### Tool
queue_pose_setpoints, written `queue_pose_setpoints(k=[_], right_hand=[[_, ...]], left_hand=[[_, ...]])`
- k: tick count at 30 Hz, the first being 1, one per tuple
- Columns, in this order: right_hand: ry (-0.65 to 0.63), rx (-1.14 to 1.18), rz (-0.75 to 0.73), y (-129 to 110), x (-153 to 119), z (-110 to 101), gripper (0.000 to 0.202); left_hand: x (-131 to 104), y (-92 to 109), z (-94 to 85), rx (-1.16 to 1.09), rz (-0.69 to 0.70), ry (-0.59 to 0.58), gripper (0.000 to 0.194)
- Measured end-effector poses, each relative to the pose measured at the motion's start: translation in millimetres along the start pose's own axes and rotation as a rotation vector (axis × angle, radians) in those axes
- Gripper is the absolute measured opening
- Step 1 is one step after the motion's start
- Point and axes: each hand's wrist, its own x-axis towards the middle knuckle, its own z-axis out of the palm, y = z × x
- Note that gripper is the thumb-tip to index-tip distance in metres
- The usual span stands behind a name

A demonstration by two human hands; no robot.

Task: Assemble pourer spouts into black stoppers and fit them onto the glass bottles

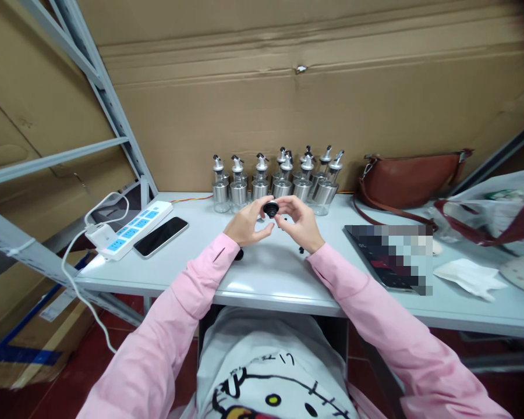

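Note:
Between my two hands, above the middle of the table, is a small black ridged stopper (271, 209). My left hand (250, 223) has its fingertips on the stopper's left side, its thumb stretched out below. From the right, my right hand (300, 220) pinches the same stopper with thumb and fingers. Small black pieces lie on the table near my wrists, one (239, 254) partly behind the left sleeve and another (301, 250) by the right wrist. Behind my hands stand several glass and steel bottles (282, 187) with pourer spouts.
On the left of the white table (271, 285) lie a power strip (135, 230) and a phone (161, 237). To the right are a tablet (379, 259), a brown bag (413, 180), a white tissue (469, 276) and a plastic bag (498, 215). Cardboard stands behind.

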Motion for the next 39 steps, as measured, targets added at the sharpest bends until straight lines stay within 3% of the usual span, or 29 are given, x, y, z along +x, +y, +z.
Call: queue_pose_setpoints(k=[4,8,15,19,25,30,39], right_hand=[[-0.046,0.093,0.053,-1.0,0.4,0.1,0.031],[-0.079,0.074,0.052,0.9,1.1,-1.4,0.031],[-0.019,0.075,0.063,5.8,2.7,-1.1,0.025],[-0.028,0.087,0.102,5.1,2.3,0.1,0.027],[-0.016,0.159,0.112,5.3,1.6,0.5,0.026],[-0.062,0.143,0.101,3.6,1.0,0.3,0.031],[-0.097,0.075,0.077,1.4,-1.0,-0.2,0.029]], left_hand=[[0.5,0.4,0.6,0.036,-0.027,0.075,0.037],[1.5,1.6,-1.1,0.051,-0.010,0.042,0.033],[1.2,0.1,-0.3,0.101,0.022,-0.001,0.036],[0.6,2.0,-0.3,0.132,-0.037,-0.002,0.037],[0.4,4.5,-1.1,0.271,-0.155,0.006,0.020],[1.2,3.9,-2.0,0.274,-0.117,-0.045,0.013],[1.3,0.5,-0.7,0.268,-0.087,-0.001,0.010]])
